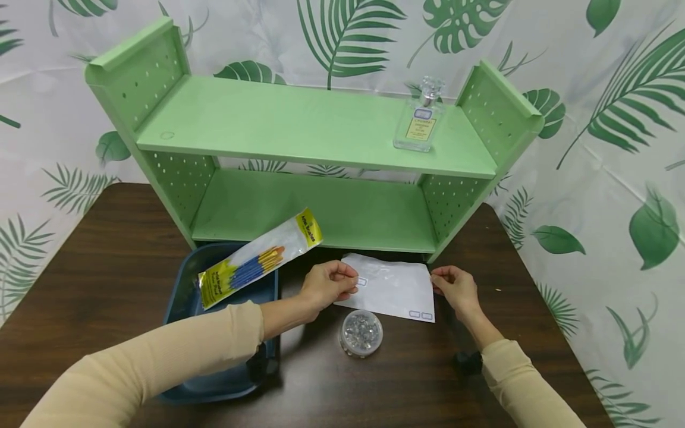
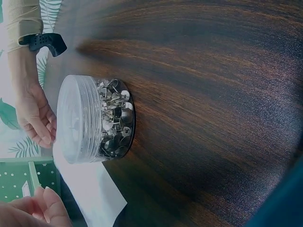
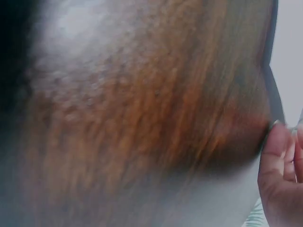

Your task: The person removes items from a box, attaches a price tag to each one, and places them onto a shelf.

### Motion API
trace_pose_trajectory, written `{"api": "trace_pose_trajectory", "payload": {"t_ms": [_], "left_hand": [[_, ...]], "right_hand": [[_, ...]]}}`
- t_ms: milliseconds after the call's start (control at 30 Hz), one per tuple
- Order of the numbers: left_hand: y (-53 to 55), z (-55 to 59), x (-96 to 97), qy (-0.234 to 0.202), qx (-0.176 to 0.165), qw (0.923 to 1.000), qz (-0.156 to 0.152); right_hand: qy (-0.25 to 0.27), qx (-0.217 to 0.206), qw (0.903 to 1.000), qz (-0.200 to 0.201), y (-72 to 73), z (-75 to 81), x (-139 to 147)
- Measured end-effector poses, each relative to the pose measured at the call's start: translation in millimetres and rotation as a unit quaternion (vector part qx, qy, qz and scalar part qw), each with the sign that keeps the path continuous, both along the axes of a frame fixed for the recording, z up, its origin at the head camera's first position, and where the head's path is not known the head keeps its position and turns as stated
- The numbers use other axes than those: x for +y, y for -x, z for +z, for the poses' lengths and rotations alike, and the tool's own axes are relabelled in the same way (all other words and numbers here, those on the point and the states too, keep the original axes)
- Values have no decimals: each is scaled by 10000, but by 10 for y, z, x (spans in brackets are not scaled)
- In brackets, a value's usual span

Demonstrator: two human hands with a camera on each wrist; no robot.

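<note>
A flat white envelope [image 1: 393, 288] with small blue-framed labels lies in front of the green shelf. My left hand [image 1: 330, 282] pinches its left edge between thumb and fingers, and my right hand [image 1: 457, 290] pinches the right edge. Just nearer to me is a round clear jar [image 1: 361, 334] with a lid. The left wrist view shows metal thumbtack-like pieces inside the jar [image 2: 94, 120], with the envelope [image 2: 90, 189] beyond it. In the right wrist view, the fingers of my right hand [image 3: 280, 165] meet the envelope's edge.
The two-tier green shelf [image 1: 299, 119] stands at the back, a glass perfume bottle [image 1: 419, 125] on its upper tier. A blue bin [image 1: 179, 297] sits left, under my left forearm. A paintbrush packet [image 1: 259, 258] leans across its rim against the shelf.
</note>
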State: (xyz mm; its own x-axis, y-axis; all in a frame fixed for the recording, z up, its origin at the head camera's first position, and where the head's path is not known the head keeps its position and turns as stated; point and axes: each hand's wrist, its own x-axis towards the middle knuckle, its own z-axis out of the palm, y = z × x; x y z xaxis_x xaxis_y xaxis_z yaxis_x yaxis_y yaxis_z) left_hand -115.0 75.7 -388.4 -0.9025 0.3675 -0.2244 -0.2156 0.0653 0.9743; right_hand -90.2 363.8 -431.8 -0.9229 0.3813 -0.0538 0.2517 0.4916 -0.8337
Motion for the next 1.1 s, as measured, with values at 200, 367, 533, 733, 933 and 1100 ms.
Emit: {"api": "trace_pose_trajectory", "payload": {"t_ms": [200, 367, 533, 733, 933, 1100], "left_hand": [[-3, 1, 4, 53, -62, 10000, -55], [-14, 19, 34, 84, 24, 9999, -109], [-38, 50, 72, 135, 331, 9989, -296], [-96, 109, 68, 277, 878, 9944, -514], [-194, 183, -22, 1034, 1728, 9755, -887], [-316, 162, -142, 1827, 2337, 9459, -1311]], "right_hand": [[-936, 836, 9920, 120, -72, 86, -158], [-893, 1757, 9753, 1001, -142, 276, -534], [-803, 2082, 9608, 1644, -222, 412, -867], [-1051, 2375, 9471, 1888, -312, 468, -1034], [-1261, 2336, 9430, 2007, -438, 472, -1089], [-1381, 2132, 9423, 2183, -627, 366, -1157]]}}
